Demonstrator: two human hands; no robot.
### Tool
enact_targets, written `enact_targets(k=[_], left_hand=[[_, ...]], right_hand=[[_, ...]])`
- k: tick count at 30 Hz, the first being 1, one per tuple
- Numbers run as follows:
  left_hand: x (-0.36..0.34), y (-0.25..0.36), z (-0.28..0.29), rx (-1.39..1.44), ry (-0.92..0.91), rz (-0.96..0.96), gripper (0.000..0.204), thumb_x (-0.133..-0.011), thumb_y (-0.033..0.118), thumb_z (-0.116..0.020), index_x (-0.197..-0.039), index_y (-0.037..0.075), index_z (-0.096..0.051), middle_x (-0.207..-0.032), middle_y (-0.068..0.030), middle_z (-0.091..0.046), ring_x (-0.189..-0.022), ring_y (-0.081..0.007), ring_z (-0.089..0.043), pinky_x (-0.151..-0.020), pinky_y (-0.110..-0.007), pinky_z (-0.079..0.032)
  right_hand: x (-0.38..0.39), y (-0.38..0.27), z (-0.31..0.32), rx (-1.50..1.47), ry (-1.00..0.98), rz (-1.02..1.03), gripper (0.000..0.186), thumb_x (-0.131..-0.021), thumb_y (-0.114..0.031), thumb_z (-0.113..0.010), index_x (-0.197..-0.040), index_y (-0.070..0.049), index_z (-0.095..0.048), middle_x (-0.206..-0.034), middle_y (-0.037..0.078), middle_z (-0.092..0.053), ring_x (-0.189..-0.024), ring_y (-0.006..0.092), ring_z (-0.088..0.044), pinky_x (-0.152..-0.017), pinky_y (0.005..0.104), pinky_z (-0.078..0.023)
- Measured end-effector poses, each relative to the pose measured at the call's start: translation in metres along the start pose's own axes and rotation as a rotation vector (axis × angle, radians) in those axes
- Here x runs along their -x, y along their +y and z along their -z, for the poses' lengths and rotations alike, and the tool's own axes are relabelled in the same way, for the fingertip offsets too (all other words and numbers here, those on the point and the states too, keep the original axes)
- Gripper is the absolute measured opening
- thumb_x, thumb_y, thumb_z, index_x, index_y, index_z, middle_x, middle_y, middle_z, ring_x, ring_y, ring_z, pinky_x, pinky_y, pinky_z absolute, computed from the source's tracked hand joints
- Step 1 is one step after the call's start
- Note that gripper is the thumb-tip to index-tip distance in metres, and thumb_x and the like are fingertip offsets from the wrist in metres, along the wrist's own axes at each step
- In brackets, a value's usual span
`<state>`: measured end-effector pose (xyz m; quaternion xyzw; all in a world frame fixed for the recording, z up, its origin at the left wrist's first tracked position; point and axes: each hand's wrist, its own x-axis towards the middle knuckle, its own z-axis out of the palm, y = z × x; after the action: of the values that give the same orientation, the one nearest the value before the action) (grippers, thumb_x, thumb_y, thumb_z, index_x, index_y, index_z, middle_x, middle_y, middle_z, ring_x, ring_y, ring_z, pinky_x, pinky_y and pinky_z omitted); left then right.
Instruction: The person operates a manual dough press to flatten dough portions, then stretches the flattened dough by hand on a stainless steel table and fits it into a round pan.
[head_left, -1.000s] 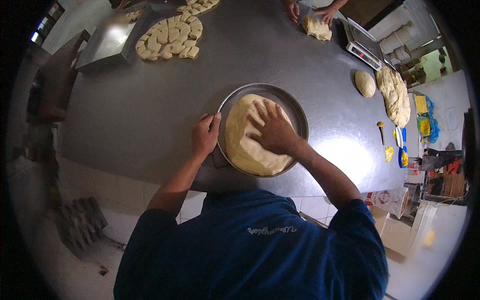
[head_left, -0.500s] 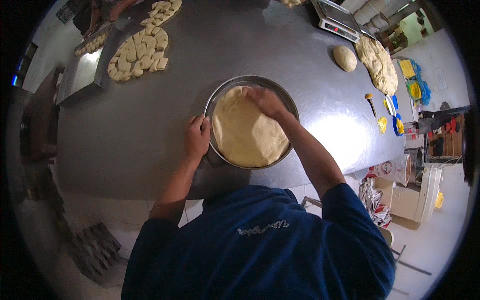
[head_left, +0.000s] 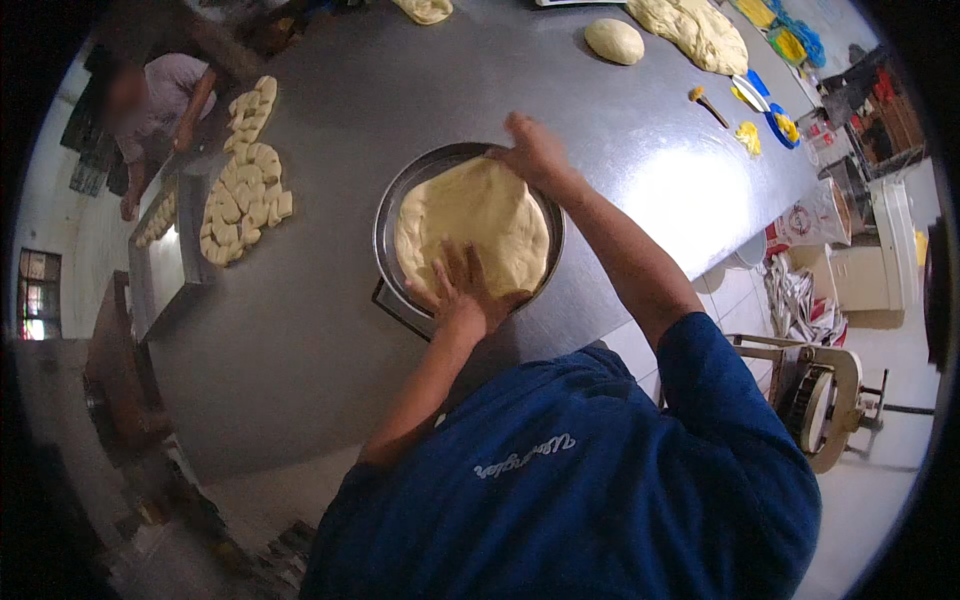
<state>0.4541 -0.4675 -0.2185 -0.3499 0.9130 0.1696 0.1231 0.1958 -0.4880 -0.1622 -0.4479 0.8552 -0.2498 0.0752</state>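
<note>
A round metal pan [head_left: 384, 222] on the table holds a flattened sheet of pale dough [head_left: 485, 215] that covers most of its base. My left hand [head_left: 463, 292] lies on the near part of the dough, fingers spread. Over the pan's far right rim is my right hand [head_left: 537, 157], its thumb apart from its fingers. The thumb points inside the rim while the fingers reach beyond it, and no item shows between them. A dark angular thing [head_left: 400, 312] sticks out from beneath the pan's near left side.
Cut dough pieces [head_left: 240, 200] lie at the left beside a metal tray [head_left: 165, 270], where a co-worker [head_left: 165, 105] stands. Far right on the metal table [head_left: 330, 330] are a dough ball [head_left: 614, 41], a large dough mass [head_left: 695, 32], a brush [head_left: 708, 105] and a blue-rimmed dish [head_left: 783, 127].
My left hand has left the pan's left rim and now lies on the dough. My right hand has gone from the dough to the far right rim. The view has shifted.
</note>
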Motion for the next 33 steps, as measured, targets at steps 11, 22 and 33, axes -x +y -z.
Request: enact_targets(k=[11,22,33], left_hand=[[-0.044,-0.002,0.027,-0.246,0.135,-0.435,0.12,-0.079,0.088,-0.056,-0.169,0.018,-0.018,-0.175,-0.0224,-0.004,-0.156,-0.0483,-0.021,-0.121,-0.074,-0.003],[0.013,-0.026,0.013,-0.239,-0.007,-0.217,0.117,-0.085,0.081,-0.058,-0.168,0.009,-0.017,-0.17,-0.034,-0.005,-0.152,-0.057,-0.018,-0.127,-0.059,-0.014],[0.004,-0.085,0.007,0.576,0.284,0.23,0.062,-0.094,0.04,-0.072,-0.135,-0.005,-0.059,-0.144,-0.0333,-0.052,-0.136,-0.0459,-0.05,-0.11,-0.052,-0.044]], right_hand=[[0.037,0.073,-0.057,-0.224,0.038,0.054,0.046,-0.106,-0.034,-0.055,-0.14,-0.003,-0.059,-0.135,0.025,-0.064,-0.133,0.0435,-0.057,-0.114,0.0493,-0.044],[0.085,-0.086,-0.052,0.069,-0.381,0.472,0.082,-0.099,-0.068,-0.05,-0.165,-0.023,-0.031,-0.173,0.016,-0.022,-0.159,0.0436,-0.016,-0.125,0.068,-0.014],[0.075,-0.024,-0.102,0.417,-0.033,0.643,0.068,-0.107,-0.062,-0.036,-0.165,-0.028,-0.03,-0.173,0.016,-0.022,-0.159,0.0391,-0.019,-0.125,0.065,-0.02]])
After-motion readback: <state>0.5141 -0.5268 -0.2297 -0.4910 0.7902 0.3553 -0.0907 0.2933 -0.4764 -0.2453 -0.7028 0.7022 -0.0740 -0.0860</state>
